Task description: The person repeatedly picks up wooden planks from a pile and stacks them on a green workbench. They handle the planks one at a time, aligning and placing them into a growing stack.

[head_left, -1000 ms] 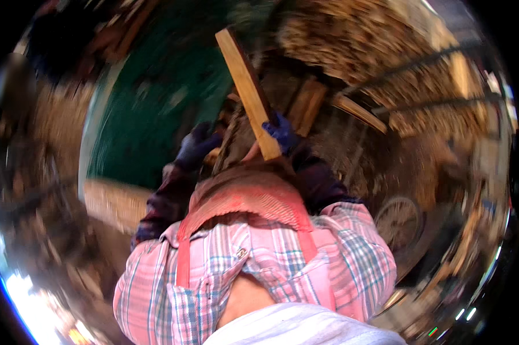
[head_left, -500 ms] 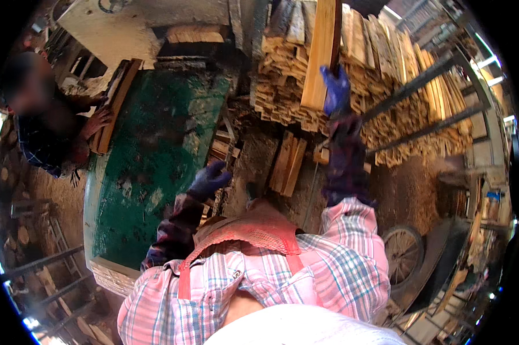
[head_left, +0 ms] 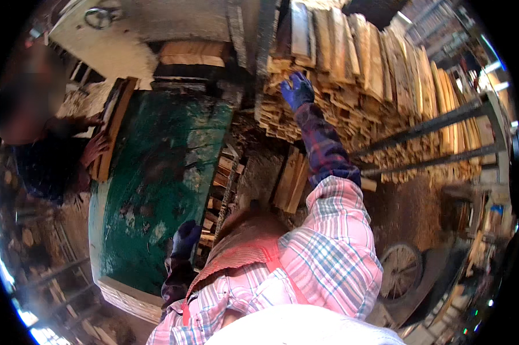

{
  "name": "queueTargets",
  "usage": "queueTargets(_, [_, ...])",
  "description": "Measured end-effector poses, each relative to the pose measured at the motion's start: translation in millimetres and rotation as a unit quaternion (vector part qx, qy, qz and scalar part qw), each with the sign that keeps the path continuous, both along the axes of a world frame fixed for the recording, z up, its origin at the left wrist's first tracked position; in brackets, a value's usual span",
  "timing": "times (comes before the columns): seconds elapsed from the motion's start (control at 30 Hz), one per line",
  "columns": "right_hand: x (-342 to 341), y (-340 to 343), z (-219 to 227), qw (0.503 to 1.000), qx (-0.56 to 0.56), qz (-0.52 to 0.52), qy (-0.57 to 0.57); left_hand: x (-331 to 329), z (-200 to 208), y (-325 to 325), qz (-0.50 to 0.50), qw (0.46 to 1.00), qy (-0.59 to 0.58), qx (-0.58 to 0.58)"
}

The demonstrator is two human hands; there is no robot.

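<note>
My right hand (head_left: 297,91), in a blue-purple glove, reaches forward over the near edge of a tall stack of sawn boards (head_left: 366,52). Its fingers are apart and nothing shows in them. Below the hand are the rough, stacked board ends (head_left: 285,123). My left hand (head_left: 186,238), also gloved, is low beside the right edge of a green worktable (head_left: 150,213). Blur and shadow hide how its fingers lie, and no held thing shows there.
Across the worktable, a co-worker's hand (head_left: 97,148) rests on long boards (head_left: 115,129). A thick wood block (head_left: 193,53) sits on the machine behind. Loose boards (head_left: 291,181) lie on the floor between table and stack. Metal rails (head_left: 426,129) and a spoked wheel (head_left: 401,270) stand right.
My right hand has let go of a long board, which no longer juts over the stack's near edge, and moved left. My left hand has drawn back toward me. The view has shifted slightly.
</note>
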State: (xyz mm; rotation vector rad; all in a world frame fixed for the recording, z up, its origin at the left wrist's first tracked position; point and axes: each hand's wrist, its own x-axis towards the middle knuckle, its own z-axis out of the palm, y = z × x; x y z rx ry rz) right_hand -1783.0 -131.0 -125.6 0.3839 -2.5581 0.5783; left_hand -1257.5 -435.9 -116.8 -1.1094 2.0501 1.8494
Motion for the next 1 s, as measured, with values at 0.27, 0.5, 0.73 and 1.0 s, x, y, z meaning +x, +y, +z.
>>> queueTargets(0.27, [22,95,57,0.841,-0.479,-0.239,-0.076,-39,2,-29,-0.046,0.997,0.057,-0.029])
queueTargets(0.5, [-119,117,-17,0.807,-0.474,-0.302,-0.184,-49,-3,-33,-0.097,0.992,0.072,-0.044])
queueTargets(0.73, [-26,-99,-13,0.643,-0.705,0.007,-0.298,-35,2,-68,-0.001,0.986,0.04,-0.164])
queueTargets(1.0, [-98,-231,-33,0.56,-0.704,0.099,-0.426,-55,-9,-106,-0.128,0.885,-0.173,-0.413])
